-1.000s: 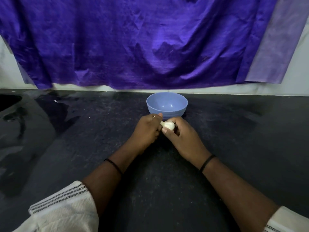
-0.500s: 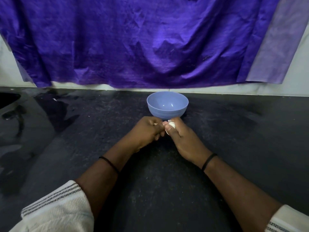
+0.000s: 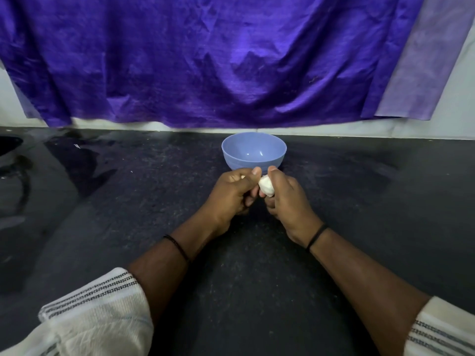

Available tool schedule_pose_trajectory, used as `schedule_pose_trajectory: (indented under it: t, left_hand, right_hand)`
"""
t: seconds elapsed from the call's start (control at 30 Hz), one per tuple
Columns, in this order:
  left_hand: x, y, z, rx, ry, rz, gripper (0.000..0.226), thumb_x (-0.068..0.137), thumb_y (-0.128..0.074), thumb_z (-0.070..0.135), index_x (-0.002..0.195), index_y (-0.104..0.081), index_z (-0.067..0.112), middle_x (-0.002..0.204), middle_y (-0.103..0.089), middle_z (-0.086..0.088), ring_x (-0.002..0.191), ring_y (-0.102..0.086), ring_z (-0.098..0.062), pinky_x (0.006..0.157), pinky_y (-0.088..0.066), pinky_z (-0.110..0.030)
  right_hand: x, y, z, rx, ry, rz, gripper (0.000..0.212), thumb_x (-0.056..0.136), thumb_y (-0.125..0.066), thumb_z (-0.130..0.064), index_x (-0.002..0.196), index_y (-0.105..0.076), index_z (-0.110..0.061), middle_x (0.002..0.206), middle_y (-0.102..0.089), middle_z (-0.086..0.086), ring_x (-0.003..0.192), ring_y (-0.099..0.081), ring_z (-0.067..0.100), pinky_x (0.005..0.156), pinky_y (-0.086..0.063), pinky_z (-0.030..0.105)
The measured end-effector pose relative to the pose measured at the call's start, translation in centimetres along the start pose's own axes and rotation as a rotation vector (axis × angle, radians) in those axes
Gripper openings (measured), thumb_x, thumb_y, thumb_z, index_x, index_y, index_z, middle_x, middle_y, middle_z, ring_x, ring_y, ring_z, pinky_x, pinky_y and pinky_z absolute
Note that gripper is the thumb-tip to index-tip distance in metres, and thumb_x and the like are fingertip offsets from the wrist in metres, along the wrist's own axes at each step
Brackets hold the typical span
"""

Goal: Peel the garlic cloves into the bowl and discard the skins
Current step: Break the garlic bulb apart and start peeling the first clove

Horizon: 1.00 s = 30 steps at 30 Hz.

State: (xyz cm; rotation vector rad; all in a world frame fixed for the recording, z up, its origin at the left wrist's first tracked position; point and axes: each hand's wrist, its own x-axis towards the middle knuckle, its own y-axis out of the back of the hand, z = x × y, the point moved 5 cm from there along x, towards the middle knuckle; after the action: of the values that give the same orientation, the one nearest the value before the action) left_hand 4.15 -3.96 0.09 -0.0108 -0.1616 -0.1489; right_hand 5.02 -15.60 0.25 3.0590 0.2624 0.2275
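A light blue bowl point(image 3: 254, 150) stands on the dark countertop point(image 3: 359, 191) near the back wall; I see nothing inside it. Just in front of the bowl, both hands meet around a white piece of garlic point(image 3: 266, 185). My right hand point(image 3: 288, 201) holds the garlic between thumb and curled fingers. My left hand point(image 3: 232, 194) has its fingers curled and its thumb tip pressed against the garlic's left side. A small pale bit shows under the left thumb; what it is I cannot tell.
A purple cloth point(image 3: 205, 60) hangs on the wall behind the counter. At the far left the counter is wet and shiny, with a dark sink edge point(image 3: 10, 145). Tiny pale specks lie on the counter left of the bowl.
Both hands have stayed in front of the bowl and shifted their grip. The garlic, mostly covered half a second ago, now shows more between the two thumbs.
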Motion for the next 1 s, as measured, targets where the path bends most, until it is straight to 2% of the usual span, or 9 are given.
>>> schedule_pose_trajectory:
  t: [0.17,0.33,0.47,0.63,0.73,0.8,0.87,0.93,1.0]
  left_hand:
    - [-0.2,0.2,-0.6,-0.079,0.184,-0.098,0.045,0.090,-0.053,0.051,0.059,-0.047,0.018,0.053,-0.035,-0.005,0.039,-0.019,-0.010,0.044,-0.015,-0.022]
    - [-0.4,1.3,-0.5,-0.004,0.279,-0.176,0.047,0.087,-0.054,0.054,0.058,-0.046,0.017,0.049,-0.032,-0.003,0.038,-0.018,-0.009,0.040,-0.017,-0.018]
    - [-0.3,1.3,-0.2,0.072,0.258,-0.173,0.049,0.090,-0.054,0.053,0.058,-0.047,0.017,0.050,-0.034,-0.004,0.040,-0.019,-0.011,0.041,-0.017,-0.019]
    - [-0.5,1.1,0.5,0.158,0.207,-0.135,0.050,0.097,-0.052,0.047,0.058,-0.047,0.015,0.052,-0.035,-0.005,0.043,-0.021,-0.012,0.042,-0.018,-0.021]
    - [0.0,1.4,0.7,0.226,0.133,0.006,0.048,0.100,-0.053,0.041,0.064,-0.052,0.009,0.050,-0.041,-0.002,0.041,-0.030,-0.010,0.042,-0.026,-0.021]
    - [0.3,1.7,0.4,0.363,0.052,0.128,0.045,0.101,-0.055,0.038,0.068,-0.060,0.007,0.051,-0.050,0.003,0.045,-0.041,-0.008,0.051,-0.037,-0.026]
    - [0.3,1.5,0.3,0.452,0.017,0.233,0.042,0.100,-0.056,0.037,0.064,-0.061,0.017,0.052,-0.052,0.009,0.052,-0.046,-0.010,0.057,-0.040,-0.030]
    - [0.1,1.3,0.3,0.294,0.074,0.311,0.045,0.101,-0.056,0.035,0.059,-0.054,0.019,0.048,-0.048,0.009,0.048,-0.043,-0.010,0.052,-0.038,-0.026]
    - [-0.1,0.9,0.3,0.065,0.181,0.307,0.045,0.101,-0.054,0.037,0.061,-0.048,0.017,0.046,-0.040,0.005,0.040,-0.034,-0.009,0.040,-0.028,-0.021]
  right_hand:
    - [-0.2,-0.3,0.3,0.027,-0.061,-0.036,0.053,0.108,-0.030,-0.028,0.065,-0.052,-0.006,0.038,-0.035,-0.009,0.033,-0.028,0.003,0.036,-0.022,0.017]
    - [-0.6,-1.0,0.7,0.023,-0.178,-0.155,0.053,0.106,-0.030,-0.036,0.064,-0.049,-0.011,0.042,-0.029,-0.005,0.035,-0.021,0.008,0.038,-0.017,0.017]
    - [-0.5,-0.9,1.0,0.039,-0.280,-0.234,0.051,0.102,-0.030,-0.043,0.066,-0.047,-0.012,0.042,-0.026,-0.005,0.036,-0.018,0.010,0.041,-0.012,0.018]
    - [-0.4,-0.6,0.8,0.106,-0.361,-0.359,0.045,0.096,-0.034,-0.043,0.065,-0.046,-0.013,0.045,-0.020,-0.004,0.037,-0.014,0.010,0.041,-0.010,0.016]
    - [-0.1,-0.5,1.1,0.088,-0.367,-0.274,0.048,0.100,-0.034,-0.047,0.066,-0.047,-0.015,0.047,-0.023,-0.004,0.038,-0.016,0.010,0.040,-0.012,0.016]
    - [0.2,-0.3,1.3,0.004,-0.309,-0.201,0.046,0.104,-0.034,-0.047,0.074,-0.050,-0.016,0.051,-0.029,-0.005,0.039,-0.022,0.009,0.040,-0.016,0.018]
    - [0.4,-0.4,1.2,-0.024,-0.205,-0.174,0.035,0.106,-0.037,-0.041,0.083,-0.051,-0.019,0.058,-0.037,-0.004,0.043,-0.029,0.007,0.040,-0.022,0.020]
    - [0.5,-0.6,0.8,-0.058,-0.046,-0.152,0.026,0.107,-0.041,-0.035,0.091,-0.053,-0.019,0.067,-0.044,-0.005,0.050,-0.038,0.003,0.046,-0.032,0.021]
    - [0.7,-0.5,0.3,-0.251,0.193,-0.115,0.019,0.107,-0.045,-0.030,0.099,-0.053,-0.014,0.080,-0.053,-0.009,0.066,-0.049,0.000,0.060,-0.042,0.023]
